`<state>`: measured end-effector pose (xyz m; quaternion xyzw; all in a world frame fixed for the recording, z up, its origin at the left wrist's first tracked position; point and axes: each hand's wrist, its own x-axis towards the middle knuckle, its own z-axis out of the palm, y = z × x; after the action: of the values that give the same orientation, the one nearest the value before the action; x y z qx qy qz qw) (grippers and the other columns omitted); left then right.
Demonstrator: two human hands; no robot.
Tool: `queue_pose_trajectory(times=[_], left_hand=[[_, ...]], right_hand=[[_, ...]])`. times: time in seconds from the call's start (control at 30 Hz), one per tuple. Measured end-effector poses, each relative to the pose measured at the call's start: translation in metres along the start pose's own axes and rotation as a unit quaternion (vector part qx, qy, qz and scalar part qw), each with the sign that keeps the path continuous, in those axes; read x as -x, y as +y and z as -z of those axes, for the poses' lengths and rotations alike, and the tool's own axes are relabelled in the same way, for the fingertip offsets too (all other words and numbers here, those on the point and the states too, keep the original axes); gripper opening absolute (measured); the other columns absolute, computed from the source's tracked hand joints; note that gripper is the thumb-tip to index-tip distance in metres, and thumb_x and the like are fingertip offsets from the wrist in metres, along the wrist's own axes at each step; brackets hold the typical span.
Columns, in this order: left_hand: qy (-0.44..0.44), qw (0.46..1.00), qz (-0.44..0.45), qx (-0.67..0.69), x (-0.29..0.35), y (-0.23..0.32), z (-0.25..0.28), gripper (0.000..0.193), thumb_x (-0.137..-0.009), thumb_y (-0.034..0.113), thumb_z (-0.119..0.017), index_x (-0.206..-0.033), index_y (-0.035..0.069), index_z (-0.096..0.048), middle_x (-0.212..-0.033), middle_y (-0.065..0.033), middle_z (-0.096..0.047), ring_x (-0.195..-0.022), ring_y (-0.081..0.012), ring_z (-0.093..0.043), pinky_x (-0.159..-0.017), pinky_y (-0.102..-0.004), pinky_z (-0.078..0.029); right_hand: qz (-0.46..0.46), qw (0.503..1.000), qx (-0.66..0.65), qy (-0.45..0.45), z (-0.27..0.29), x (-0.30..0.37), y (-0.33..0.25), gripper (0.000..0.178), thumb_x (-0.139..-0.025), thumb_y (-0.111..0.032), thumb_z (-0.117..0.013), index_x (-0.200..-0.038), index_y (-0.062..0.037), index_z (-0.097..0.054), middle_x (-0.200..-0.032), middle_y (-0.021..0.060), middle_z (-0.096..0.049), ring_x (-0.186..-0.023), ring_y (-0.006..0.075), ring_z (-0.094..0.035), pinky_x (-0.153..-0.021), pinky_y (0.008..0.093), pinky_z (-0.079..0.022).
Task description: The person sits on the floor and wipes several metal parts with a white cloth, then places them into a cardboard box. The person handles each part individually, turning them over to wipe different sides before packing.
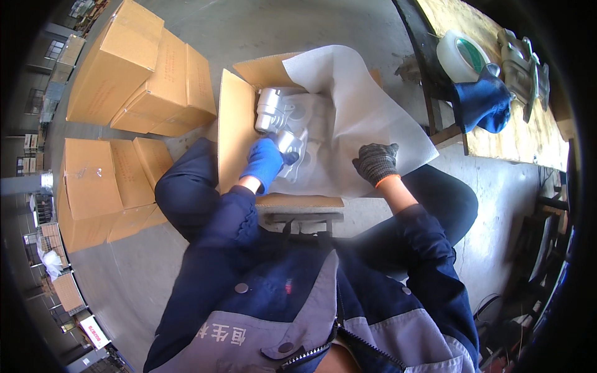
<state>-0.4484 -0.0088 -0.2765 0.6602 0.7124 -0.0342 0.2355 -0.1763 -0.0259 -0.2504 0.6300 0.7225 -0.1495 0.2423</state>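
An opened cardboard box [234, 127] stands between my knees. Inside its left side, a silver cast-metal part [268, 107] with a cylindrical body lies near the far end. Closer to me is a second silver metal part [288, 142], and my left hand [264, 161] in a blue glove is closed around it. A white foam sheet [360, 112] drapes over the right half of the box and past its edge. My right hand [377, 163], in a dark grey glove with an orange cuff, pinches the sheet. More metal shapes show faintly through a translucent layer in the middle.
Several closed cartons [118, 68] stand on the floor to my left. A wooden bench [516, 133] at the right bears a roll of tape [457, 57], a blue glove [484, 102] and metal parts [521, 65]. Loaded shelving lines the far left.
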Motion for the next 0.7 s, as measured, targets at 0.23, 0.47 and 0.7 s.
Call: queue_pose_trajectory(times=[0.23, 0.47, 0.7], left_hand=[[-0.137, 0.784, -0.484, -0.363, -0.022, 0.010, 0.040, 0.054, -0.071, 0.032, -0.081, -0.118, 0.014, -0.062, -0.115, -0.0091, -0.063, -0.110, -0.0271, -0.060, -0.096, -0.0395, -0.047], [-0.038, 0.677, -0.645, -0.352, -0.029, -0.034, 0.003, 0.026, -0.087, 0.017, -0.055, -0.112, 0.017, -0.064, -0.125, -0.0061, -0.061, -0.125, -0.0259, -0.053, -0.108, -0.0366, -0.039], [-0.007, 0.731, -0.609, -0.308, -0.027, -0.085, -0.024, 0.030, -0.087, 0.024, -0.056, -0.115, 0.015, -0.065, -0.135, -0.0075, -0.059, -0.127, -0.0281, -0.053, -0.105, -0.0368, -0.043]], right_hand=[[0.060, 0.994, -0.079, 0.050, 0.007, 0.010, -0.014, 0.037, -0.090, -0.046, -0.057, -0.097, -0.0121, -0.070, -0.089, 0.0110, -0.073, -0.090, 0.0287, -0.070, -0.081, 0.0463, -0.049], [0.076, 0.989, -0.109, 0.064, 0.001, 0.010, -0.020, 0.032, -0.089, -0.042, -0.060, -0.098, -0.0125, -0.068, -0.087, 0.0090, -0.073, -0.086, 0.0267, -0.071, -0.078, 0.0452, -0.049], [0.098, 0.978, -0.147, 0.114, 0.002, 0.008, -0.025, 0.031, -0.088, -0.040, -0.062, -0.097, -0.0107, -0.065, -0.083, 0.0109, -0.071, -0.083, 0.0302, -0.070, -0.076, 0.0463, -0.051]])
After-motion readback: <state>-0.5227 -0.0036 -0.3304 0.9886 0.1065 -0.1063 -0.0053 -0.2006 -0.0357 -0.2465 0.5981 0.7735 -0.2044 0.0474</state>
